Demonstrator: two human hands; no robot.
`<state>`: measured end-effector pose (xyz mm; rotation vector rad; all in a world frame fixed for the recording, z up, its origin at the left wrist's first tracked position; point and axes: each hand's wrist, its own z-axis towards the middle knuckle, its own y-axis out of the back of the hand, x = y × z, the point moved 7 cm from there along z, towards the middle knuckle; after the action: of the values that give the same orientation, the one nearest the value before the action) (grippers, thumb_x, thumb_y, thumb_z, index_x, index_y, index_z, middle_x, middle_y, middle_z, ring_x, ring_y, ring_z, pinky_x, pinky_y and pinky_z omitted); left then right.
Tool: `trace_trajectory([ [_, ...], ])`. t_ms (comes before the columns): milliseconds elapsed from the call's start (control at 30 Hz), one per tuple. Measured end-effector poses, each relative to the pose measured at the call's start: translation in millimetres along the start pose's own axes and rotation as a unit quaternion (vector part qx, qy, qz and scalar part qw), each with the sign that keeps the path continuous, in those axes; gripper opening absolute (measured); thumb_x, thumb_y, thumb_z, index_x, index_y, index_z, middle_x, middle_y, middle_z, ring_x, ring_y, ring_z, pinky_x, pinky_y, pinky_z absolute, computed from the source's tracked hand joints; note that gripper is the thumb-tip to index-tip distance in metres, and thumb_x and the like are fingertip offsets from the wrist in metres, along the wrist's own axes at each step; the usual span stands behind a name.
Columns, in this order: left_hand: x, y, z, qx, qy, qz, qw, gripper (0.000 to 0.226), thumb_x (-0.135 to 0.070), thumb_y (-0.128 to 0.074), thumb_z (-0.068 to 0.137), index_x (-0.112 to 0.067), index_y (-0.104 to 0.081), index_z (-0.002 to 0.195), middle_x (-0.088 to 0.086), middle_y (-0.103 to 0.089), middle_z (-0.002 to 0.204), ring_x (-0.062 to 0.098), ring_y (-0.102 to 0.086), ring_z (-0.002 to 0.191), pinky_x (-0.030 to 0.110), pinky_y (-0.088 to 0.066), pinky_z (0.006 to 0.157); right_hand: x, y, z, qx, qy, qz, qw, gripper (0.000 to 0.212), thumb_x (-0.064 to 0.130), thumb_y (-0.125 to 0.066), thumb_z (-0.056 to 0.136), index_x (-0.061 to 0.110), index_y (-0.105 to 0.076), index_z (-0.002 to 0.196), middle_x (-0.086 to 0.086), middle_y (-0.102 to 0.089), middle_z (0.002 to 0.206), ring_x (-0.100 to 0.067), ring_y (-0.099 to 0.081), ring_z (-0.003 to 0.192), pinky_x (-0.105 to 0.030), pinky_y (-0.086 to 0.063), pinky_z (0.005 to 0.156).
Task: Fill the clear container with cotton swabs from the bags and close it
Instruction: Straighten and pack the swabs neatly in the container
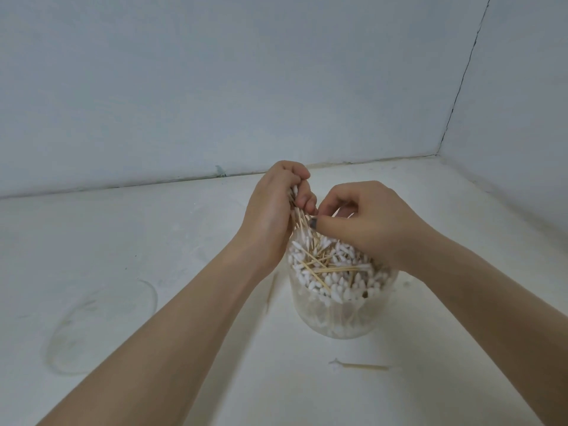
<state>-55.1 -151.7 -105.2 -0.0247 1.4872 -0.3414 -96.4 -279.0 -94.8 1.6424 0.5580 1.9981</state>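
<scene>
Far left on the white surface (pixel 184 229): clear round lid (pixel 101 327), lying flat, well apart from the container, hard to see against the white. Next, left hand (pixel 273 210), fingers curled round a bundle of cotton swabs (pixel 296 207); the bundle slants down toward the container mouth, white tips showing at the top between the fingers, wooden sticks fanning out below. One loose swab (pixel 272 292) lies on the surface just left of the container, near the left wrist. Center-right: clear container (pixel 341 315) stands upright on the surface, open on top, packed with swabs; most stand on end with white tips up, several lie crosswise on top of the pile (pixel 332 269). Fill level is at or about the rim. Right hand (pixel 368 222) is over the container's mouth, fingers curled, thumb and forefinger pinched at the lower sticks of the bundle held by the left hand; dark polish or mark on the thumbnail. Right wrist hides the container's right rim. Another stray swab (pixel 362 365) lies flat on the surface in front of the container, apart from it. Grey-white walls (pixel 215 87) behind, corner seam at upper right.
</scene>
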Motion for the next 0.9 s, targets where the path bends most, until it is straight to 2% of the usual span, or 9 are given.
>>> trace_trajectory([
  [167, -5, -3, -1, 0.015, -0.012, 0.016, 1.000, 0.021, 0.000, -0.034, 0.095, -0.009, -0.052, 0.094, 0.001, -0.042, 0.059, 0.016, -0.048, 0.056, 0.026, -0.042, 0.059, -1, 4, -1, 0.035, -0.010, 0.040, 0.999, 0.018, 0.005, -0.068, 0.082, 0.021, -0.074, 0.080, 0.015, -0.065, 0.062, 0.002, -0.058, 0.059, -0.005, -0.042, 0.060],
  [200, -6, -4, -2, 0.023, -0.021, 0.026, 0.999, 0.021, 0.000, -0.034, 0.096, -0.009, -0.053, 0.094, 0.001, -0.042, 0.060, 0.016, -0.048, 0.057, 0.025, -0.043, 0.058, -3, 6, -1, 0.047, -0.019, 0.071, 0.996, 0.021, -0.001, -0.064, 0.083, 0.017, -0.074, 0.084, 0.011, -0.071, 0.070, -0.001, -0.064, 0.068, -0.008, -0.047, 0.068],
  [267, -9, -7, -4, 0.037, -0.035, 0.057, 0.997, 0.020, 0.001, -0.035, 0.096, -0.008, -0.053, 0.096, 0.002, -0.045, 0.061, 0.018, -0.049, 0.060, 0.027, -0.045, 0.061, -5, 7, -2, 0.058, -0.035, 0.150, 0.986, 0.024, -0.007, -0.058, 0.085, 0.010, -0.072, 0.093, 0.000, -0.077, 0.089, -0.009, -0.073, 0.090, -0.022, -0.053, 0.086],
  [400, -4, -10, -14, 0.065, -0.048, 0.147, 0.986, 0.020, -0.002, -0.044, 0.093, -0.016, -0.056, 0.098, 0.003, -0.062, 0.069, 0.021, -0.060, 0.074, 0.038, -0.047, 0.078, -15, 11, -1, -0.049, -0.097, 0.298, 0.948, 0.015, 0.004, -0.055, 0.092, 0.008, -0.065, 0.102, -0.010, -0.076, 0.097, -0.016, -0.076, 0.086, -0.035, -0.059, 0.082],
  [500, -1, -10, -18, 0.077, -0.054, 0.145, 0.985, 0.029, 0.009, -0.042, 0.093, -0.012, -0.057, 0.107, 0.006, -0.075, 0.090, 0.017, -0.072, 0.094, 0.030, -0.054, 0.095, -17, 12, 0, -0.098, -0.095, 0.295, 0.946, 0.015, 0.017, -0.052, 0.098, 0.009, -0.064, 0.102, -0.007, -0.075, 0.093, -0.016, -0.075, 0.084, -0.037, -0.061, 0.085],
  [600, 8, -9, -23, 0.108, -0.007, 0.123, 0.987, 0.030, 0.007, -0.044, 0.096, -0.006, -0.063, 0.114, 0.011, -0.077, 0.114, 0.022, -0.070, 0.116, 0.048, -0.047, 0.111, -19, 11, 0, -0.103, -0.090, 0.264, 0.955, 0.018, 0.024, -0.051, 0.099, 0.013, -0.065, 0.101, 0.001, -0.074, 0.090, -0.015, -0.074, 0.087, -0.039, -0.060, 0.088],
  [667, 15, -5, -26, 0.117, 0.026, 0.110, 0.987, 0.025, -0.004, -0.047, 0.099, -0.005, -0.069, 0.111, 0.012, -0.075, 0.118, 0.029, -0.069, 0.117, 0.056, -0.046, 0.111, -20, 11, 0, -0.101, -0.093, 0.253, 0.958, 0.019, 0.027, -0.050, 0.099, 0.016, -0.066, 0.099, 0.001, -0.075, 0.091, -0.015, -0.074, 0.088, -0.041, -0.058, 0.091],
  [767, 16, -2, -27, 0.100, 0.053, 0.094, 0.989, 0.025, -0.018, -0.049, 0.102, -0.008, -0.072, 0.101, 0.013, -0.075, 0.117, 0.033, -0.070, 0.114, 0.056, -0.048, 0.109, -20, 11, 0, -0.103, -0.096, 0.252, 0.957, 0.019, 0.026, -0.049, 0.100, 0.016, -0.065, 0.100, -0.001, -0.075, 0.092, -0.014, -0.074, 0.086, -0.042, -0.057, 0.093],
  [900, 1, 0, -21, 0.058, 0.020, 0.065, 0.996, 0.029, -0.017, -0.042, 0.107, -0.007, -0.066, 0.094, 0.014, -0.078, 0.104, 0.025, -0.072, 0.102, 0.039, -0.055, 0.100, -18, 8, 0, -0.102, -0.082, 0.231, 0.964, 0.019, 0.025, -0.048, 0.101, 0.014, -0.063, 0.102, -0.001, -0.075, 0.090, -0.013, -0.074, 0.085, -0.036, -0.059, 0.086],
])
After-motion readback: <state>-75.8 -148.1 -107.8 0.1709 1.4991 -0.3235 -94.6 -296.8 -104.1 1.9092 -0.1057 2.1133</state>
